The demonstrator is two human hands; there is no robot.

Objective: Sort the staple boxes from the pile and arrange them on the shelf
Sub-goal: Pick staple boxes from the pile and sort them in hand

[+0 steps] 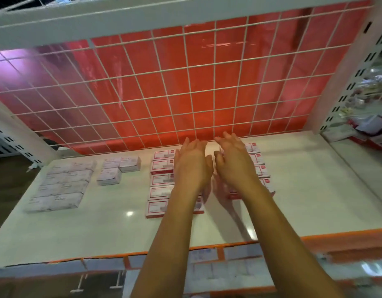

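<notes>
Red-and-white staple boxes (161, 179) lie in a column on the white shelf (112, 231), with a second column of the same boxes (255, 160) to the right, partly hidden by my arms. My left hand (193, 164) and my right hand (234, 162) hover side by side between the two columns, fingers relaxed and spread, holding nothing. Pale white staple boxes (61, 186) sit in a block at the shelf's left, and a smaller group of white boxes (119, 168) lies beside them.
A white wire grid (185, 82) with a red sheet behind it closes the back of the shelf. An upper shelf beam (142, 16) runs overhead. A slotted upright (349, 78) stands at the right, with packaged goods (371, 127) beyond it. An orange strip edges the front.
</notes>
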